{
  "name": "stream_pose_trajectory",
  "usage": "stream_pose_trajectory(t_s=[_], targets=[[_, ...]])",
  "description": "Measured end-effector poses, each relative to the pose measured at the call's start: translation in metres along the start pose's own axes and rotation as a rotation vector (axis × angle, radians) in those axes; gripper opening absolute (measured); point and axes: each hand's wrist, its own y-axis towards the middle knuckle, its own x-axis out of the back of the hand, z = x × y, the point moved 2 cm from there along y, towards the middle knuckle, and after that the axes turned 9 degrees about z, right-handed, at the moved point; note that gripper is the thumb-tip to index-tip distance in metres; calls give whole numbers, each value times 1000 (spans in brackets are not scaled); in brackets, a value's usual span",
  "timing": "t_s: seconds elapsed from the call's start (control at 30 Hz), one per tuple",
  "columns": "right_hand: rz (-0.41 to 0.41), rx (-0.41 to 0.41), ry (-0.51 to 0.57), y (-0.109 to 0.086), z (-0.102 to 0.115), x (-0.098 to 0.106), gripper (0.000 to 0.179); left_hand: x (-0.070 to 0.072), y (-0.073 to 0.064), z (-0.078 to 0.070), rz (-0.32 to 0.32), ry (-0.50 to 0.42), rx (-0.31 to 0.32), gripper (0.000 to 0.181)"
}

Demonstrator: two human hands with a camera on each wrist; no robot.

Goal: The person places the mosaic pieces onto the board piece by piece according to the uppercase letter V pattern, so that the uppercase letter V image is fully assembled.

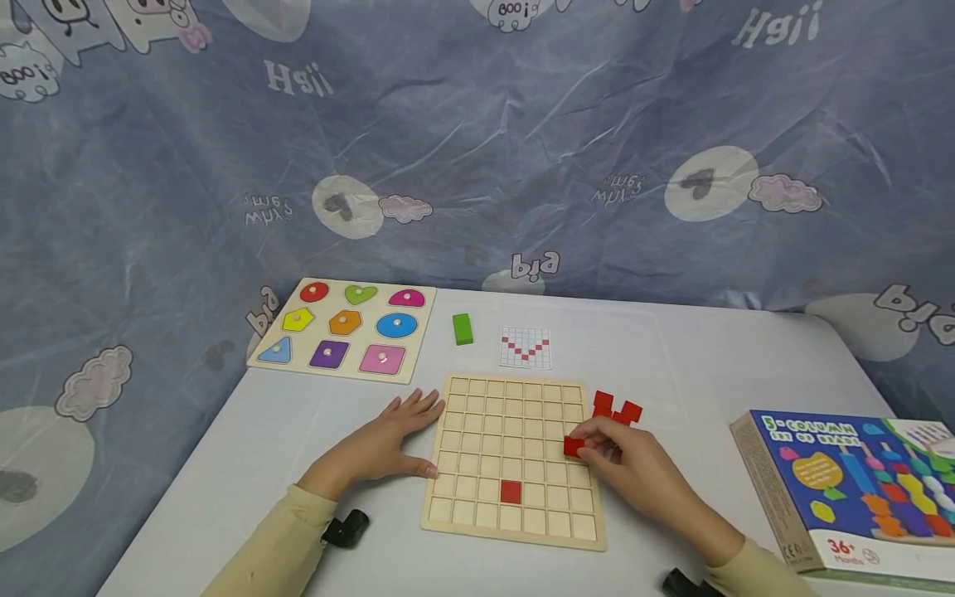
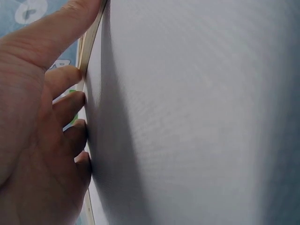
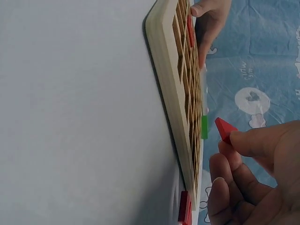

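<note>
A wooden grid board (image 1: 485,535) lies on the white table, with one red square tile (image 1: 511,492) set in a cell near its front. Over the board's right edge, my right hand (image 1: 634,464) pinches another red tile (image 3: 225,129) between thumb and fingers, tilted and apart from the cells. My left hand (image 1: 384,439) rests along the board's left edge, fingers spread, thumb and fingertips touching its side; the left wrist view shows them against the rim. Several loose red tiles (image 1: 630,412) lie just right of the board, partly hidden behind my right hand.
Behind the board are a small pattern card (image 1: 525,347) with a red V and a green block (image 1: 462,329). A shape puzzle board (image 1: 291,365) lies at the back left. At the right stands a colourful toy box (image 1: 813,489). A printed blue cloth (image 1: 477,149) hangs behind.
</note>
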Motion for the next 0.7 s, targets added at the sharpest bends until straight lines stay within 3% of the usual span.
stream_pose_trajectory(t_s=[0.37, 0.7], targets=[[82, -39, 60, 8, 10, -12, 26, 0, 0, 1, -6, 2, -3, 104], [99, -25, 61, 14, 18, -21, 24, 0, -1, 0, -4, -8, 0, 103]])
